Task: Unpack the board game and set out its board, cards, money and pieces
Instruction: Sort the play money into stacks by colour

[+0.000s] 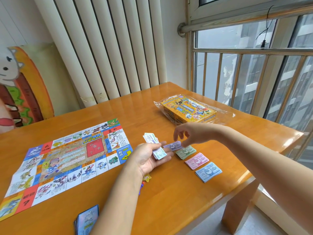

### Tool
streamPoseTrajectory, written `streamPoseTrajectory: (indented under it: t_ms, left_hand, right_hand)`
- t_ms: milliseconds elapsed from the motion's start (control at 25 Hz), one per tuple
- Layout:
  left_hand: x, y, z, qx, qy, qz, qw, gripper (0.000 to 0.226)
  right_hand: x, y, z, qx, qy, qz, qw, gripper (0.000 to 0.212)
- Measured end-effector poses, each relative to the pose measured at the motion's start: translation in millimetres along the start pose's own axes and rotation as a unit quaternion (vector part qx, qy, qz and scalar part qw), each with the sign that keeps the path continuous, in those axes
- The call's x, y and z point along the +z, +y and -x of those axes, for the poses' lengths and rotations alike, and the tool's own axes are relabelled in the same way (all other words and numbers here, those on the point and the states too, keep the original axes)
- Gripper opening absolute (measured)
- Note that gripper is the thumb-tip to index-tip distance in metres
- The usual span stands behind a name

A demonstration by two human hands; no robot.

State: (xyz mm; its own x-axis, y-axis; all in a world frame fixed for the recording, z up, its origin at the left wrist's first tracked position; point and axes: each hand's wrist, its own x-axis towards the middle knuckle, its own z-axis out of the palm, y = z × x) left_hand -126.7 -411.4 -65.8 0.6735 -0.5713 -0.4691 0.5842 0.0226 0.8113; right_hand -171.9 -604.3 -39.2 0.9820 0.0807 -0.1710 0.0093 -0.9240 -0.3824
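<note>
Head view: mid-frame, the left hand [147, 158] curls its fingers round a stack of play money [159, 154]. The right hand [188, 133] hangs with fingers loosely apart just over a purple note [171, 147], beside the green pile [185, 152]. Board [67, 160] lies at left on the surface [169, 200].

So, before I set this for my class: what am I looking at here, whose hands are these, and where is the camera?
There is no machine. This is one picture from a camera worn on a person's head, looking down at their own bare hands. On the wooden table lie the unfolded game board, a deck of cards, the yellow game box, and a green pile, pink pile and blue pile of play money. The left hand holds a stack of notes. The right hand is over a purple note; its grip is unclear.
</note>
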Motion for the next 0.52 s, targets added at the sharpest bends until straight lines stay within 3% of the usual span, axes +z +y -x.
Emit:
streamPoseTrajectory:
  t_ms: [120, 360, 520]
  left_hand:
    - [-6, 5, -3, 0.053, 0.061, 0.004, 0.997, 0.02]
    - [-1, -1, -4, 0.036, 0.068, 0.05, 0.996, 0.014]
    - [2, -7, -13, 0.036, 0.049, 0.104, 0.993, 0.039]
  right_hand:
    - [-1, 2, -3, 0.073, 0.084, -0.013, 0.994, 0.02]
    - [8, 2, -6, 0.145, 0.092, -0.065, 0.983, 0.016]
    - [11, 1, -6, 0.165, 0.116, -0.083, 0.976, 0.02]
